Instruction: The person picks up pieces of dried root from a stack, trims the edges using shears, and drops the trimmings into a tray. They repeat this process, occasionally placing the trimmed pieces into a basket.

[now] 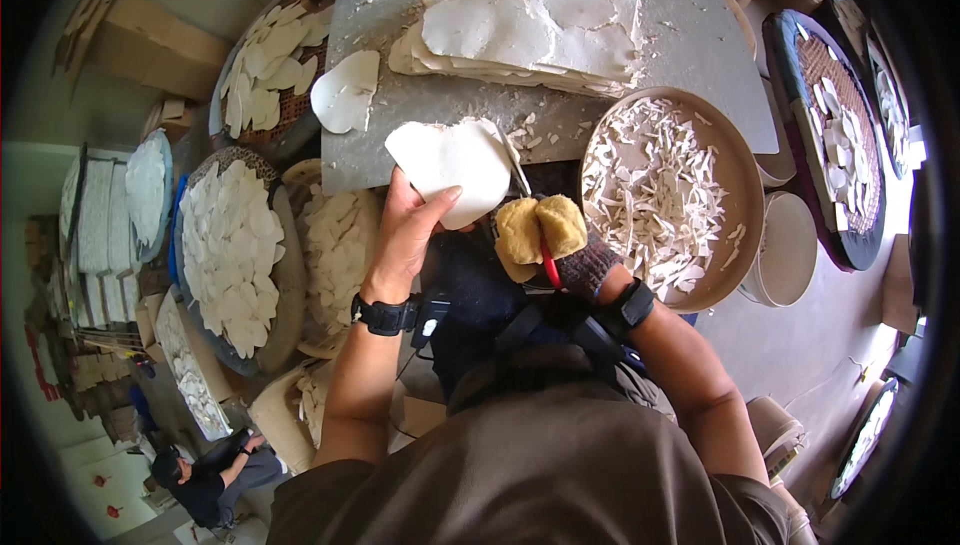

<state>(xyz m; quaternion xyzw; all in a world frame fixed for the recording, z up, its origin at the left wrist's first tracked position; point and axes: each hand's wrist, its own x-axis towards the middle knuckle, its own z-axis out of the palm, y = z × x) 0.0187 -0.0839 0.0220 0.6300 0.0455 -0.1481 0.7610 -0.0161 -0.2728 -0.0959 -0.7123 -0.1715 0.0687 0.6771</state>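
Note:
My left hand (402, 235) pinches a thin, cream-white flat piece (455, 165) with a wavy upper edge, thumb on its face. My right hand (590, 267), in a dark knitted glove, grips scissors (541, 232) whose handles are padded with yellow foam and a red band. The scissor blades stand at the piece's right edge; the padding hides most of my right fingers. Just beyond, a thick stack of similar white sheets (530, 20) lies on a grey metal table (470, 113). One loose rounded piece (346, 92) rests at the table's left edge.
A round tan basin (740, 175) full of white trimmings stands right of my hands, beside a pale bucket (785, 250). Round trays (232, 250) heaped with white pieces are on the left; another tray (835, 135) leans far right. A seated person (210, 480) is at lower left.

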